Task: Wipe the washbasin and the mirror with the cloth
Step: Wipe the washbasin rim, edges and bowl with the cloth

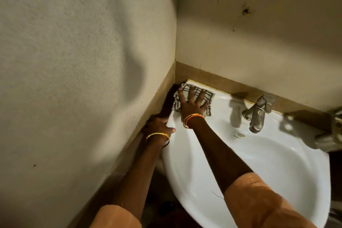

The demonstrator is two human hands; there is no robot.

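Note:
The white washbasin fills the lower right of the head view, set into a wall corner. A checked black-and-white cloth lies on the basin's back left corner. My right hand presses flat on the cloth, fingers spread. My left hand grips the basin's left rim next to the wall, thumb on top of the rim. No mirror is in view.
A metal tap stands at the back middle of the basin. Another metal fitting sits at the right edge. The left wall runs close beside the basin; a brown tile border lines both walls.

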